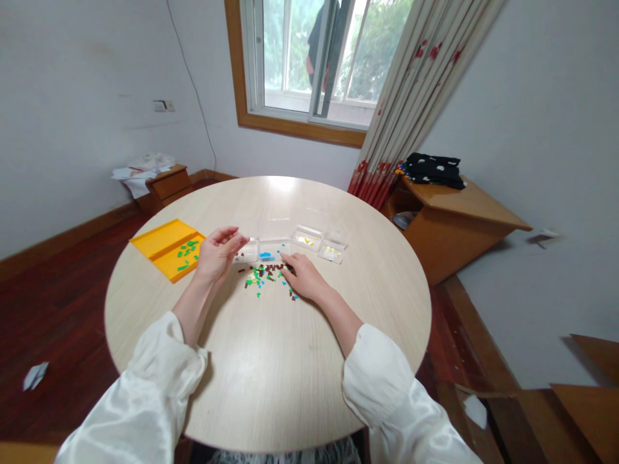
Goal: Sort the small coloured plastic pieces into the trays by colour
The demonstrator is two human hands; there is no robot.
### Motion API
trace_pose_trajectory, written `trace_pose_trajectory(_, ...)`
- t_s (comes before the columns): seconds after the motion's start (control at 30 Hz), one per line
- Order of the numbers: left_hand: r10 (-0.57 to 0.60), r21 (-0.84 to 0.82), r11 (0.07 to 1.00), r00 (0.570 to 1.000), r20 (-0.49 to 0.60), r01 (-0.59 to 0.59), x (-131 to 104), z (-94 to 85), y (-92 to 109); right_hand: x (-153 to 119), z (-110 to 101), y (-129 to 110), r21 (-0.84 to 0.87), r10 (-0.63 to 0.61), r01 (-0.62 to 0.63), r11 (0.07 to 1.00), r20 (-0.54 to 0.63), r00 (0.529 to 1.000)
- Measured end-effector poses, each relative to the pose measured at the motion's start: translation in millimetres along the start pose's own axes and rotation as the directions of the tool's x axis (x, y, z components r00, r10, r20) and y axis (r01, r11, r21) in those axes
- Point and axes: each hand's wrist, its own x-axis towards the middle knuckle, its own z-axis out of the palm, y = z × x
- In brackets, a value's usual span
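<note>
A loose pile of small brown, green, blue and yellow pieces [264, 274] lies on the round table. My right hand [304, 276] rests at the pile's right edge, fingertips down among the pieces; whether it grips one is hidden. Raised between the yellow case [169, 250] and the clear boxes, my left hand [220, 251] has its fingers pinched together, and what they hold is too small to name. Green pieces [187, 250] lie in the yellow case. Clear boxes hold blue pieces [265, 256], yellow pieces [308, 240] and pale pieces [331, 252].
The pale round table [271, 361] fills the centre. Behind it are a window [319, 58] and a patterned curtain [411, 84]. A wooden cabinet [464, 212] with folded dark cloth [435, 171] stands at the right. Papers lie on a small cabinet [169, 183] at the left.
</note>
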Motion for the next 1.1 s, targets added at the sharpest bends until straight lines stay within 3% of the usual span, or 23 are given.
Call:
trace_pose_trajectory(0.27,0.028,0.011,1.0,0.998,-0.057,-0.028,2,-1.6,-4,0,-3,-4,0.001,0.006,-0.006,1.0,0.018,1.0)
trace_pose_trajectory(0.37,0.079,0.166,0.984,0.99,-0.119,-0.059,4,-6.5,-6,-1,-4,-5,0.003,0.012,-0.012,1.0,0.029,1.0)
trace_pose_trajectory(0.5,0.208,0.427,0.896,0.963,-0.168,-0.119,7,-12.5,-9,0,-4,-6,0.002,0.012,-0.012,1.0,0.033,0.999)
trace_pose_trajectory(0.83,0.256,0.496,0.858,0.948,-0.189,-0.133,9,-11.6,-9,0,-4,-6,0.01,0.017,-0.017,1.0,0.033,0.999)
trace_pose_trajectory(1.1,0.206,0.739,0.669,0.975,-0.081,-0.08,4,-11.1,-1,0,-4,-5,0.012,0.007,-0.007,1.0,0.026,1.0)
